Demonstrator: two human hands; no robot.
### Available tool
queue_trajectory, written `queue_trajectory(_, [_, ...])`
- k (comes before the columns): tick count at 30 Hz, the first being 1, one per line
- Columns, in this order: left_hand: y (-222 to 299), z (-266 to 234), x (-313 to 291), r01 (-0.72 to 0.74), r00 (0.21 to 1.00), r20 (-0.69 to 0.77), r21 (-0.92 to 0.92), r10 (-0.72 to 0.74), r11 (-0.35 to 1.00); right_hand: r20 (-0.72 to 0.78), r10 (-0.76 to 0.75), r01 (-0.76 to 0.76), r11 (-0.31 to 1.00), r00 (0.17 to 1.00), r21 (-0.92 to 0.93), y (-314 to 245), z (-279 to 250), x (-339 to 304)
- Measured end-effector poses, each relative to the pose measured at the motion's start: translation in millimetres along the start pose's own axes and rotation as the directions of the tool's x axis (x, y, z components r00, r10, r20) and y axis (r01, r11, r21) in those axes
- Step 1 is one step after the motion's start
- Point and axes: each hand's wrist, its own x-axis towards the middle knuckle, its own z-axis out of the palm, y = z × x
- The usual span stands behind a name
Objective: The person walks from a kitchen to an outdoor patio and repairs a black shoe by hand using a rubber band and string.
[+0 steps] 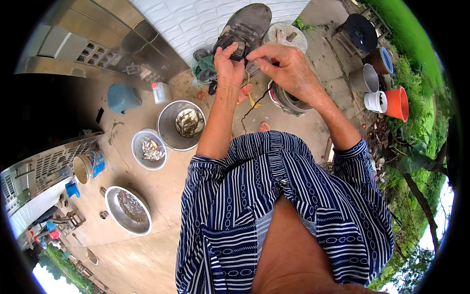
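Note:
A dark, worn lace-up shoe (250, 20) is held up in front of the white tiled wall, its toe pointing away from me. My left hand (229, 68) grips it near the tongue and collar, the thumb pressed on its dark tongue. Close by on the right, my right hand (290, 71) is closed in a pinch at the shoe's edge. What lies between those fingertips is too small to tell. Below the hands a thin yellowish strip (253, 100) hangs or lies; its upper end is hard to make out.
On the left stand a large metal pot (169, 135), a basin of small fish (138, 161), an oval basin (117, 226), a blue stool (122, 97) and a white jug (160, 93). Buckets, an orange one (402, 104) among them, line the right side by plants.

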Motion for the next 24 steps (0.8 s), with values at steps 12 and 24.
queue_trajectory(12, [-6.9,34.3,-35.4,0.038,0.989,0.136,0.161,-0.06,0.986,-0.196,-0.142,0.064,0.931,0.97,-0.359,60.0,8.6,19.8])
queue_trajectory(24, [14.5,30.0,-16.9,-0.02,0.992,0.12,0.375,-0.027,0.927,0.293,0.072,-0.154,0.951,0.953,0.269,52.1,-8.9,1.8])
